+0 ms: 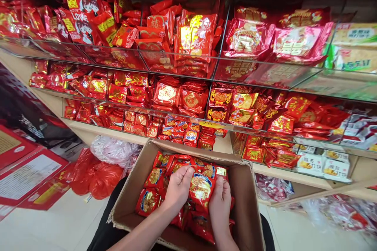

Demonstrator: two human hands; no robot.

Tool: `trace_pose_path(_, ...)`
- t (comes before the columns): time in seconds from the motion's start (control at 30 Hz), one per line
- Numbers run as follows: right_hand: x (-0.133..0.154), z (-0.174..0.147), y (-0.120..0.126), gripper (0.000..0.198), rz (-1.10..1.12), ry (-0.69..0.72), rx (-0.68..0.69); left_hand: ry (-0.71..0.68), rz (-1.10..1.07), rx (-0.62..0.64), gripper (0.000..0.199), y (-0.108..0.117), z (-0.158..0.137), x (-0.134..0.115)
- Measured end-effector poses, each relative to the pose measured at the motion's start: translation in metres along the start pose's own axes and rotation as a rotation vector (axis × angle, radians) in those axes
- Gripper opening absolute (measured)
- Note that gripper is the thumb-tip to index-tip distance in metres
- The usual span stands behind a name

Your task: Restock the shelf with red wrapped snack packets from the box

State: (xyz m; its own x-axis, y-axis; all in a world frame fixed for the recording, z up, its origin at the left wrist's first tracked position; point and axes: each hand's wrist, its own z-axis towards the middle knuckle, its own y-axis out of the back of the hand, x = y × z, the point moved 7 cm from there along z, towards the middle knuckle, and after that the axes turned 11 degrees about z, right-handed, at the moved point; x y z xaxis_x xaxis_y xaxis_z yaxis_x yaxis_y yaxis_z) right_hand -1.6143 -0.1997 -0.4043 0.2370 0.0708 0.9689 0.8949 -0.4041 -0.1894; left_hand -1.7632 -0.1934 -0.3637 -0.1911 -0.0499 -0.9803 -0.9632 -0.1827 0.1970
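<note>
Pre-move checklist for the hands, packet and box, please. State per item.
1. Left hand gripping the held packet: ok, pinching near its upper left corner.
2. Right hand on the same packet: ok, at its right edge.
3. Packet's printed front visible: ok, facing the camera.
4. Cardboard box open on top: ok, with more red packets inside.
5. Box rim clear of the shelf unit: cannot tell, they overlap in this view.
6. Box base supported: cannot tell, underside hidden; dark-clothed legs show on both sides.
</note>
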Motion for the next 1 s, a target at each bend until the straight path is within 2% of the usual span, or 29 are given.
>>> trace_pose_path(0.17, 0.013, -0.007, 0.001, 0.04, 0.022, 0.063, -0.025, 0.093, -0.175, 0.007, 0.032, -0.005, -0.001, 0.009)
trace_pose_path(0.4, 0.008, -0.005, 0.006, 0.04, 0.093, -0.035, -0.065, 0.314, -0.418, 0.097, 0.029, -0.014, -0.012, 0.019)
trace_pose_path(0.53, 0.006, -0.001, 0.014, 0.039, 0.079, -0.04, -0.152, 0.317, -0.491, 0.141, 0.024, -0.016, -0.019, 0.023)
trace_pose_path(0.67, -0.011, 0.0, 0.02, 0.038, 0.093, -0.167, -0.185, 0.293, -0.435, 0.16, 0.024, -0.012, -0.018, 0.024)
trace_pose_path(0.7, -0.016, 0.0, 0.019, 0.038, 0.107, -0.173, -0.154, 0.284, -0.387, 0.161, 0.024, -0.008, -0.015, 0.023)
trace_pose_path(0.77, -0.019, 0.004, 0.018, 0.038, 0.085, -0.099, -0.077, 0.246, -0.24, 0.18, 0.024, -0.001, -0.008, 0.016)
trace_pose_path(0.87, -0.007, 0.009, 0.014, 0.037, -0.089, 0.146, 0.058, 0.063, 0.095, 0.272, 0.021, 0.009, 0.002, -0.007)
trace_pose_path(0.93, 0.007, 0.008, 0.001, 0.04, -0.153, 0.279, 0.241, -0.105, 0.311, 0.37, 0.018, 0.009, 0.004, -0.025)
trace_pose_path(1.0, 0.02, 0.001, -0.017, 0.039, -0.183, 0.338, 0.475, -0.199, 0.416, 0.45, 0.017, 0.006, 0.002, -0.035)
